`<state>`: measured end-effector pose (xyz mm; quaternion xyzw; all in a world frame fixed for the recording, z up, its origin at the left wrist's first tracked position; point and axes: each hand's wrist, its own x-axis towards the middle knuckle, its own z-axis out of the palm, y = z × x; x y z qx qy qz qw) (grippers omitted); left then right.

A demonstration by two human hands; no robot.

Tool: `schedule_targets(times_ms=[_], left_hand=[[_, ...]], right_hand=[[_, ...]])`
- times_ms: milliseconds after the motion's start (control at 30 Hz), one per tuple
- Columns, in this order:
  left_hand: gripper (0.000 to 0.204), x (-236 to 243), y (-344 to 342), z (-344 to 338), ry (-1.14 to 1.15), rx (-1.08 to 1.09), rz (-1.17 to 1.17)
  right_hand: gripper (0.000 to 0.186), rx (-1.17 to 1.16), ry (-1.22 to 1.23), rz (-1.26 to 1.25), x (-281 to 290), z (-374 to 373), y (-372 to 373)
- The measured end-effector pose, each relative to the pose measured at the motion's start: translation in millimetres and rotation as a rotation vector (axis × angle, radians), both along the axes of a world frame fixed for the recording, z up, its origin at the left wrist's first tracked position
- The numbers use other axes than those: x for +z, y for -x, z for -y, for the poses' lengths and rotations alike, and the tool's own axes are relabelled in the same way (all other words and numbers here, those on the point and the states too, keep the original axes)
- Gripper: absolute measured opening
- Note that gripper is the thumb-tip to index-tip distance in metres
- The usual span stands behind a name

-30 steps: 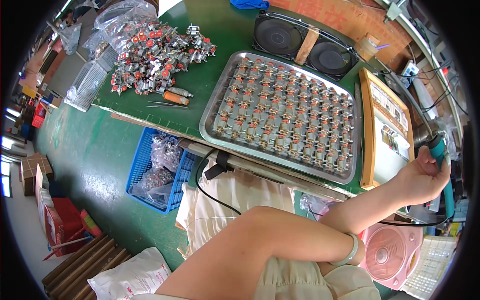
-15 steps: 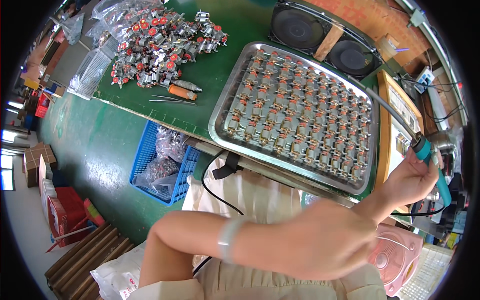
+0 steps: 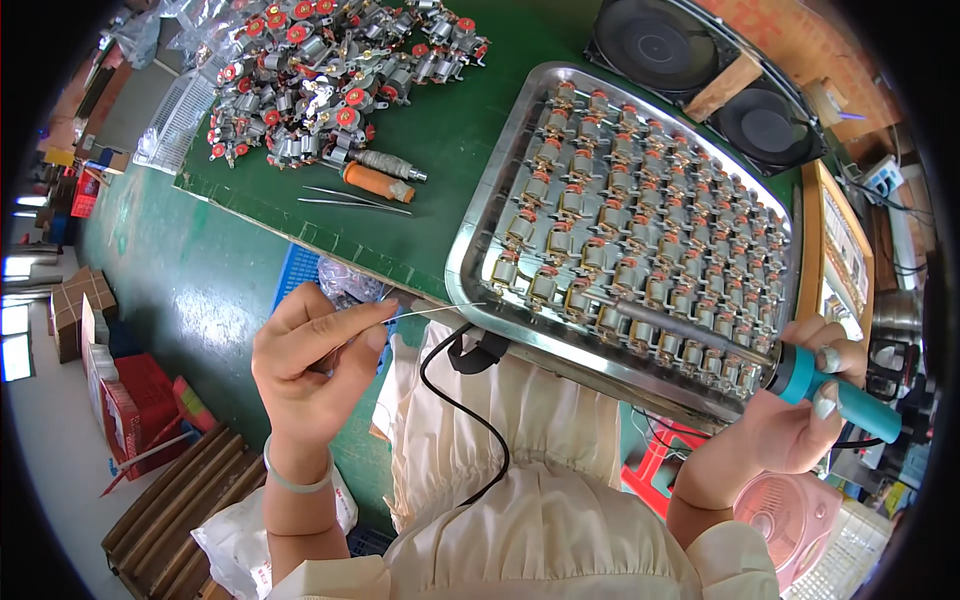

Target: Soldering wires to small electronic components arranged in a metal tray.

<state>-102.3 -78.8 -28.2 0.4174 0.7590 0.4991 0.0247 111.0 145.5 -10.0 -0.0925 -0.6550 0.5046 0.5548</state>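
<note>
My left hand is closed in a pinch at the tray's near left corner. From its fingertips a thin silvery solder wire points right, toward the rim. My right hand grips the teal handle of a soldering iron at the tray's right. Its long metal shaft reaches left over the near rows, with the tip by the small motors there; contact cannot be made out. Rows of small metal motors with red-orange parts fill the metal tray.
Loose motors with red discs lie heaped at the far left of the green table. Nearer are an orange-handled tool and tweezers. Black fans stand behind the tray; a wooden frame is right. A black cable hangs in front.
My left hand has swung from the right across to the left and now shows the solder wire. My right hand has brought the soldering iron's shaft down over the tray. The view has shifted slightly.
</note>
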Motion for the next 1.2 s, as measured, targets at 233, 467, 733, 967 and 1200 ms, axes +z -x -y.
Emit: schedule_targets(times_ms=[233, 467, 733, 967, 1200], left_hand=[[0.017, -10.9, 4.5, -12.3, 0.073, -0.062, 0.213], [0.011, -11.0, 0.2, -28.8, 0.040, -0.024, 0.130], [0.010, -12.3, -0.1, -33.3, 0.055, -0.038, 0.084], [0.014, -9.7, -5.9, -34.7, 0.131, -0.030, -0.019], [0.011, -3.1, -20.2, -30.8, 0.030, 0.045, 0.117]], right_hand=[[0.024, 0.055, 0.017, 0.020, -11.5, 0.9, 7.5], [0.023, 0.094, 0.027, 0.010, -17.2, 1.6, 15.2], [0.023, 0.041, 0.064, 0.001, -19.7, 3.1, 16.0], [0.026, 0.050, 0.081, 0.038, -17.2, 1.7, 10.3], [0.024, -0.054, 0.055, -0.039, -7.6, -5.2, -8.5]])
